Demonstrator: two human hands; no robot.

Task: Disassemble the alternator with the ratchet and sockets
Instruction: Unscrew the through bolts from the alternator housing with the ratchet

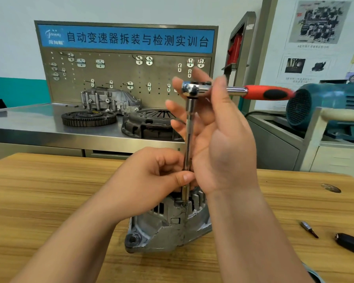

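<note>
A grey metal alternator [168,223] stands on the wooden table [39,190]. A ratchet [196,88] with a red and black handle [270,93] points right. A long extension bar [189,127] drops from it to a socket [185,194] seated on a bolt on top of the alternator. My left hand [151,176] pinches the lower end of the bar just above the socket. My right hand [219,135] is raised beside the bar, its fingers spread and loosely around the ratchet head and the upper bar.
A small bit [310,229] and a black tool [352,244] lie on the table at the right. Behind stands a steel bench [29,119] with a flywheel [89,117], a clutch cover [151,123], a housing and a pegboard. A blue motor [325,107] sits at the right.
</note>
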